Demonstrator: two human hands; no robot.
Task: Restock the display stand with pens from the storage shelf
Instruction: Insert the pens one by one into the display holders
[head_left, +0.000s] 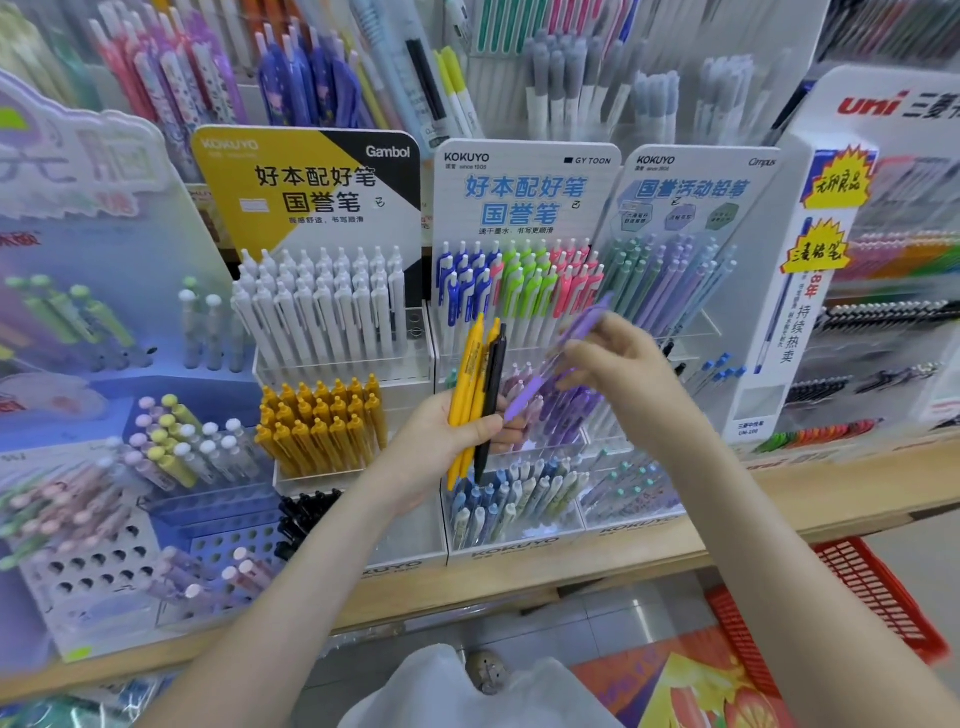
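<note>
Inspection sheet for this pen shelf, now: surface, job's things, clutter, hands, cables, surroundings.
Surface: wooden shelf carrying pen stands side by side.
Job's things: two yellow pens and a black pen in the left hand; purple pen, blurred, in the right hand, in front of the Kokuyo stand.
Clutter: red basket below the shelf.
Hands: left grips three pens; right pinches the purple pen.
Cables: nothing seen.
Surroundings: pen racks behind; uni display at right.

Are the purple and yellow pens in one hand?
No, the right hand holds the purple pen, the left hand the yellow pens.
</note>
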